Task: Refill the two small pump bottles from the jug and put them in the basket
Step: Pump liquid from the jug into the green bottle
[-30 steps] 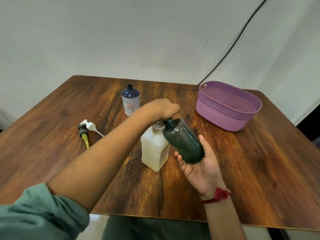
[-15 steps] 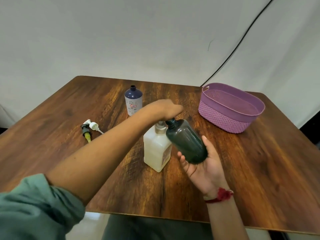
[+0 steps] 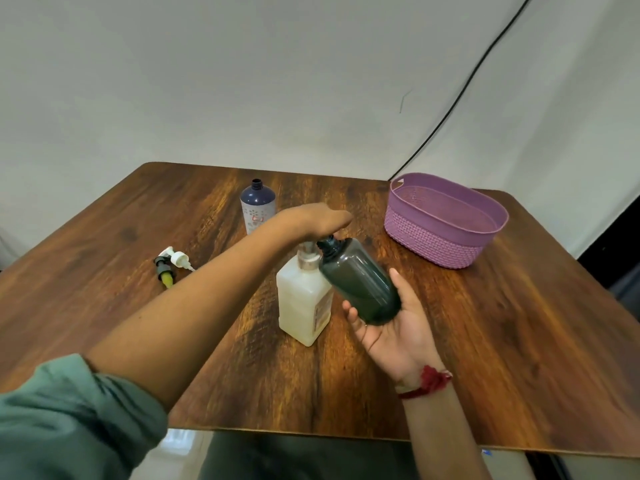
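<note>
A white jug [image 3: 301,306] with a pump stands upright near the middle of the table. My left hand [image 3: 311,220] lies palm down on top of its pump head, which it hides. My right hand [image 3: 398,327] cradles a dark grey uncapped bottle [image 3: 360,285], fingers and thumb curled round its base. That bottle is tilted, with its open neck up against the jug's pump under my left hand. A second small bottle [image 3: 258,206], dark blue with a patterned label, stands uncapped behind my left arm. The purple basket [image 3: 433,240] sits at the far right with nothing in it.
Two loose pump heads [image 3: 173,263], one white and one black with a yellow tube, lie side by side at the left of the wooden table [image 3: 519,341]. A black cable [image 3: 450,109] runs down the wall behind the basket.
The hands, jug and dark bottle keep nearly the same pose. The view has shifted a little.
</note>
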